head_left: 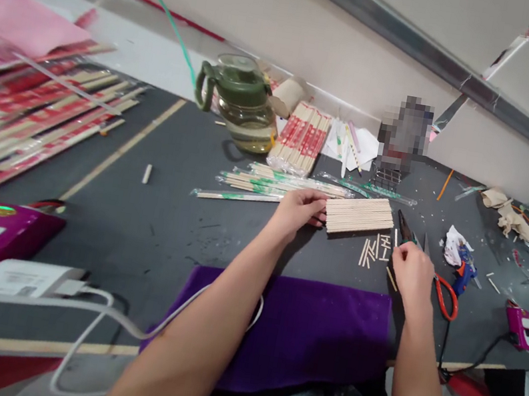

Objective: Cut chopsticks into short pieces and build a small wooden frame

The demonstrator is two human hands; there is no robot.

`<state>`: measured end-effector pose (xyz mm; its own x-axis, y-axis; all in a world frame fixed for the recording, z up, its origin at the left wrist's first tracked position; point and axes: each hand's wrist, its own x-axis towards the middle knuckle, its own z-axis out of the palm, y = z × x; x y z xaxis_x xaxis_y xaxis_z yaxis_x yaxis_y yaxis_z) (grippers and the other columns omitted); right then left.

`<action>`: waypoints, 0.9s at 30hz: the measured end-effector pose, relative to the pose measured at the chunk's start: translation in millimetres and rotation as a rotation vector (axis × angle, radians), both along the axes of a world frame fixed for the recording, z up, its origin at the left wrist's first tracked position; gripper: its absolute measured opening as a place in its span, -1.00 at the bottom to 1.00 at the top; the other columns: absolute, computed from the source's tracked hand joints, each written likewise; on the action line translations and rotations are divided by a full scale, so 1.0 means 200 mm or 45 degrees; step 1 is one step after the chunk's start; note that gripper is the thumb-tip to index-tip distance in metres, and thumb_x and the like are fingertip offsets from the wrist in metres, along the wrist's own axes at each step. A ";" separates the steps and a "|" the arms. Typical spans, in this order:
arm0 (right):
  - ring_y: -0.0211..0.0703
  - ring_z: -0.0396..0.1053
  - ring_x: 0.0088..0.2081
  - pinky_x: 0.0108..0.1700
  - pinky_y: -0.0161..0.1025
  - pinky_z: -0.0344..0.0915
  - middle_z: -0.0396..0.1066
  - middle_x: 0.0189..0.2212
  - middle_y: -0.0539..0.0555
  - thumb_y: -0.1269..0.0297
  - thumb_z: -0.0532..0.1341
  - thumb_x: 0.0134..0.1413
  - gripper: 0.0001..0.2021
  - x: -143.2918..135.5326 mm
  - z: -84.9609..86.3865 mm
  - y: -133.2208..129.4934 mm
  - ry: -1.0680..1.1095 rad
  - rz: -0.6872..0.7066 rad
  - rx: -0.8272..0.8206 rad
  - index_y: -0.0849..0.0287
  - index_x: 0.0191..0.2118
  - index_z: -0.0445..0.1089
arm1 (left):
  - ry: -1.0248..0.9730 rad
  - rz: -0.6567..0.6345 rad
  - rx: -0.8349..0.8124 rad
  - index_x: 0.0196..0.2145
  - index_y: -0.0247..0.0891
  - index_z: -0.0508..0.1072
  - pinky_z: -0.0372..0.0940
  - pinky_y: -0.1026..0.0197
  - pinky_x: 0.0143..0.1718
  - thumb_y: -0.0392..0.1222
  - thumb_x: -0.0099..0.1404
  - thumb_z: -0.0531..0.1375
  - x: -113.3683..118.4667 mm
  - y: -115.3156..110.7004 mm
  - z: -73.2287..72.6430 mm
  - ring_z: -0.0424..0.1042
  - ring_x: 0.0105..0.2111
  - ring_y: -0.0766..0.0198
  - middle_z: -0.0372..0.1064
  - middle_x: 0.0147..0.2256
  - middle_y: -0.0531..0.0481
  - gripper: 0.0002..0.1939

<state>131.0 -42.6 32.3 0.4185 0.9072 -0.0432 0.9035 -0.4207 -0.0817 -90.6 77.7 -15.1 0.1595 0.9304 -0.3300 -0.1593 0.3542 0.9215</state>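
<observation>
My left hand (300,212) closes its thumb and fingers on the left end of a flat panel of wooden sticks (359,215) laid side by side. My right hand (410,266) is closed in a pinch around a short stick piece (395,239) that stands up from its fingertips, to the right of the panel. Several short cut sticks (375,249) lie loose between the panel's lower edge and my right hand. Just behind my right hand are dark-jawed pliers (404,227), partly hidden by it.
A purple cloth (323,329) lies along the near edge. Behind stand a green-lidded glass teapot (244,110) and wrapped chopsticks (302,137). Red-handled scissors (445,297) and a blue glue gun (464,270) lie right. A white cable (131,328) crosses under my left forearm.
</observation>
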 end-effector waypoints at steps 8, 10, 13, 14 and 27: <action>-0.15 0.47 -0.37 -0.30 -0.28 0.15 0.57 -0.42 0.03 0.30 0.19 0.23 -0.84 -0.35 0.09 0.19 0.347 0.352 0.045 0.11 -0.36 0.49 | -0.079 -0.047 -0.027 -0.25 -0.37 0.51 0.40 0.37 -0.57 -0.39 0.18 0.24 -0.03 0.00 -0.03 0.45 -0.57 0.38 0.45 -0.53 0.05 -0.86; -0.12 0.48 -0.33 -0.31 -0.26 0.11 0.58 -0.39 0.04 0.30 0.18 0.22 -0.84 -0.42 0.06 0.24 0.300 0.383 -0.010 0.10 -0.36 0.50 | -0.086 -0.053 -0.028 -0.26 -0.37 0.51 0.40 0.38 -0.57 -0.38 0.18 0.24 -0.03 0.00 -0.03 0.45 -0.57 0.38 0.45 -0.53 0.05 -0.86; -0.10 0.49 -0.30 -0.32 -0.24 0.08 0.60 -0.35 0.05 0.28 0.16 0.24 -0.82 -0.48 0.03 0.28 0.248 0.394 -0.051 0.09 -0.34 0.50 | -0.109 -0.061 -0.007 -0.25 -0.37 0.52 0.39 0.37 -0.56 -0.35 0.18 0.25 -0.04 -0.01 -0.03 0.45 -0.57 0.38 0.45 -0.53 0.05 -0.85; -0.10 0.49 -0.30 -0.32 -0.24 0.08 0.60 -0.35 0.05 0.28 0.16 0.24 -0.82 -0.48 0.02 0.29 0.237 0.394 -0.059 0.09 -0.33 0.50 | -0.116 -0.063 -0.002 -0.25 -0.37 0.52 0.39 0.37 -0.56 -0.34 0.17 0.26 -0.04 -0.01 -0.03 0.45 -0.57 0.38 0.44 -0.54 0.06 -0.84; -0.13 0.41 -0.36 -0.35 -0.24 0.02 0.53 -0.42 0.01 0.24 0.20 0.24 -0.83 -0.49 0.02 0.30 0.318 0.385 -0.070 0.10 -0.37 0.46 | -0.123 -0.031 0.033 -0.28 -0.36 0.50 0.35 0.35 -0.61 -0.26 0.04 0.39 -0.03 -0.03 -0.02 0.41 -0.58 0.36 0.41 -0.54 0.08 -0.73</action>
<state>33.6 18.2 36.6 0.1034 0.9814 -0.1619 0.9424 -0.1487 -0.2995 -95.6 72.0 -19.3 0.2124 0.9339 -0.2876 -0.2397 0.3352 0.9112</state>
